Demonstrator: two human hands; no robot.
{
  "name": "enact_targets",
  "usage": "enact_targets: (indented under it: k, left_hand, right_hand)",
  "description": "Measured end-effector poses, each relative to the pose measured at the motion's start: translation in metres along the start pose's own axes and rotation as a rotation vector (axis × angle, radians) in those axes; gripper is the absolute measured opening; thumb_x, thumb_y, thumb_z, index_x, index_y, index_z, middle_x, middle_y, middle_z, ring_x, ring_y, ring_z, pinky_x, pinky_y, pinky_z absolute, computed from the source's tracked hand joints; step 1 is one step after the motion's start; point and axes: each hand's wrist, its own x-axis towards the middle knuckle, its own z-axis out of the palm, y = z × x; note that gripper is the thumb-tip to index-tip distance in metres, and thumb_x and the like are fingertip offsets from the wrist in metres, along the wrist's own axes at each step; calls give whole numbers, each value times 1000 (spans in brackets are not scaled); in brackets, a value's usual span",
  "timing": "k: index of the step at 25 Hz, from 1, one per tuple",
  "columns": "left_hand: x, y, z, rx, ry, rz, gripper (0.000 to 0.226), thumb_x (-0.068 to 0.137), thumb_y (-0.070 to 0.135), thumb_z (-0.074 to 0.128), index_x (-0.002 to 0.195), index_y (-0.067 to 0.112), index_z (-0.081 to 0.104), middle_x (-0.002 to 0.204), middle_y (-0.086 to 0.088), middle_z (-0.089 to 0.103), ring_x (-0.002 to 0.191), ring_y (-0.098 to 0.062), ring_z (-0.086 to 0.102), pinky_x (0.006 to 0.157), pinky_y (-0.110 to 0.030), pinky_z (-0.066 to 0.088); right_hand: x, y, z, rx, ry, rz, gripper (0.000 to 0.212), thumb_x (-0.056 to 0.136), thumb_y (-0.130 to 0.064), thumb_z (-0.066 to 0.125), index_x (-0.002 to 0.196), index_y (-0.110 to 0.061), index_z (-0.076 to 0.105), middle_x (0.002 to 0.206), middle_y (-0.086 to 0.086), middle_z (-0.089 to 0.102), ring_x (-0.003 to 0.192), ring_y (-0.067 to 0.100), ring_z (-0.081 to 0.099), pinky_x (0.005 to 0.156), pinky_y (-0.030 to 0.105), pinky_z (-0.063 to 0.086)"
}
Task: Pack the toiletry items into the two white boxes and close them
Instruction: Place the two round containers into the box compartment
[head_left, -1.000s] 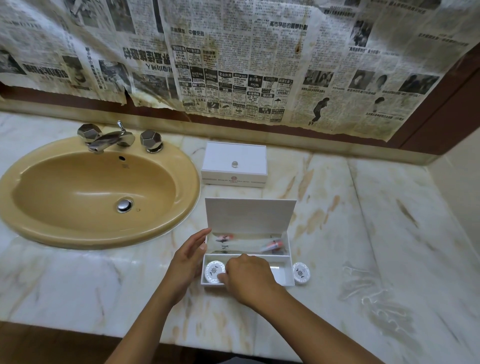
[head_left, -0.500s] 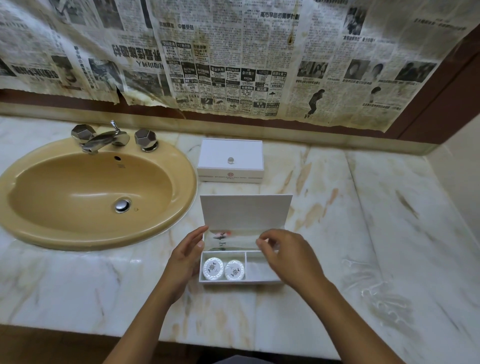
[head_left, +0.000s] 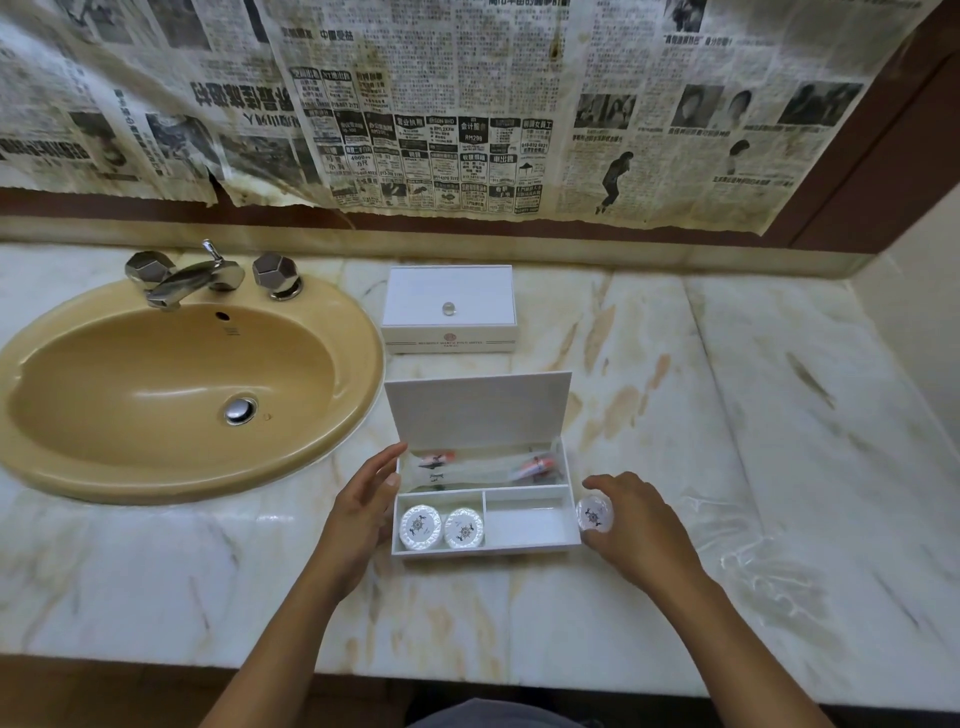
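Right hand (head_left: 636, 525): curled around third round soap (head_left: 595, 513) beside open box (head_left: 530, 545).
Left hand (head_left: 363, 506): flat, steadying box.
Risk: soap could snag the box wall and spill onto counter (head_left: 727, 415).

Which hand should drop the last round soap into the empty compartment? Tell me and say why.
Right. The right hand already grips the round soap just outside the open box, beside the empty compartment. The left hand rests against the box's opposite side.

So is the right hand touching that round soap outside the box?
Touching. The head view shows the right hand with fingers curled around the round soap, beside the open box.
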Motion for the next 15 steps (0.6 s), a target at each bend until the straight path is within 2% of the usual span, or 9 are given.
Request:
enact_targets:
  k: [2,5,7,11,15]
  left_hand:
    - [0,1,1,-5,5,-4,34,105,24,50,129,43,62,127,7,70,114,-16,69,81,-28,58]
    - [1,-1,1,1,13,-14,34,105,24,50,124,48,64,129,6,69,119,-18,66,93,-39,56]
    - [1,-1,1,6,15,-16,34,105,24,50,123,49,65,131,6,67,121,-16,65,96,-41,55]
    - [-2,4,4,-1,23,-7,33,105,21,50,128,42,63,122,17,69,108,-3,69,74,-20,57]
    - [-3,4,2,-13,16,-10,34,105,23,51,131,41,61,126,10,70,114,-12,69,80,-26,58]
  right_hand:
    - [1,2,5,-4,-2,7,47,82,-32,63,127,-29,51,118,-2,52,109,18,50,87,29,41]
    - [1,3,8,22,20,12,43,82,-28,63,124,-27,54,116,-1,54,109,19,51,86,29,41]
    - [2,3,9,11,31,13,43,82,-28,63,124,-28,54,116,-1,54,110,19,51,87,29,41]
    - [3,2,9,-16,36,11,44,81,-28,62,124,-28,53,115,-2,54,110,19,51,84,29,41]
    - [2,-4,-5,5,145,25,42,80,-31,66,120,-26,56,114,-1,58,107,20,53,84,30,42]
